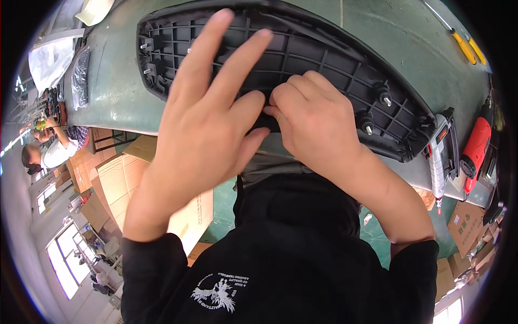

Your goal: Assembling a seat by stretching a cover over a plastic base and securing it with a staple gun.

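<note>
A long black seat (334, 59) lies upside down on the green table, its ribbed plastic base facing up. Black cover material wraps over its rim, and metal bolts stick up near both ends. Over its near edge, my left hand (208, 116) is open, with two fingers stretched out and the thumb apart from the others. Beside it my right hand (315, 110) is closed in a pinch at the seat's near edge, seemingly on the black cover; the fingertips are partly hidden.
Right of the seat lie a grey staple gun (440, 156) and a red heat gun (477, 148). Yellow-handled screwdrivers (464, 47) rest on the green table (116, 70) at the far right. Cardboard boxes (121, 178) stand below the table's left side. Another person (56, 151) works farther left.
</note>
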`<state>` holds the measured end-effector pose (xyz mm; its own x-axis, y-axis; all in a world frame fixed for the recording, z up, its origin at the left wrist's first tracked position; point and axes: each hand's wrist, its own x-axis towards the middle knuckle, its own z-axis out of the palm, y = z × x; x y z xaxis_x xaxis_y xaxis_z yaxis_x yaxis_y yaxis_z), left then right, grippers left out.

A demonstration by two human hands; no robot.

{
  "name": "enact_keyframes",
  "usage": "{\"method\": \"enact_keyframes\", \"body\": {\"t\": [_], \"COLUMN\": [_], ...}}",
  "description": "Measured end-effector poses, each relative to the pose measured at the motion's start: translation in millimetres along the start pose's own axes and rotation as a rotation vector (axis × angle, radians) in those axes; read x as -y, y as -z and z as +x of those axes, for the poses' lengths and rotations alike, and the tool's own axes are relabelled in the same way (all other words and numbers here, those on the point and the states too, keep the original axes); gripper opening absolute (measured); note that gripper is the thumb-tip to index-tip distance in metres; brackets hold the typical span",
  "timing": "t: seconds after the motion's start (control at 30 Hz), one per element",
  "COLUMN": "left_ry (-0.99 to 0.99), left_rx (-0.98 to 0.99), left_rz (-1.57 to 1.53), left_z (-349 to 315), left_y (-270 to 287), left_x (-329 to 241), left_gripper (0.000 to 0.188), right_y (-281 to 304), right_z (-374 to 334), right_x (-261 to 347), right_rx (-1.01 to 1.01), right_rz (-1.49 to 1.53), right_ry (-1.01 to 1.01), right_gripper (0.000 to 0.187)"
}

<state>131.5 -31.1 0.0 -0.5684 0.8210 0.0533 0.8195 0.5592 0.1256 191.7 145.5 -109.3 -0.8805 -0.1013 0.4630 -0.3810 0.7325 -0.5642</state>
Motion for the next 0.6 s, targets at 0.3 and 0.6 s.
{"method": "enact_keyframes", "body": {"t": [0.3,0.6], "left_ry": [-0.047,-0.099], "left_rx": [0.188,-0.033], "left_rz": [0.009,0.102], "left_z": [19,22], "left_y": [0,-27], "left_x": [6,11], "left_gripper": [0.023,0.021], "right_y": [-6,1], "right_z": [-2,1], "right_x": [-2,-12], "right_rx": [-0.126,-0.137], "right_rz": [-0.034,0.139], "right_ry": [-0.038,-0.065], "right_gripper": [0.016,0.014]}}
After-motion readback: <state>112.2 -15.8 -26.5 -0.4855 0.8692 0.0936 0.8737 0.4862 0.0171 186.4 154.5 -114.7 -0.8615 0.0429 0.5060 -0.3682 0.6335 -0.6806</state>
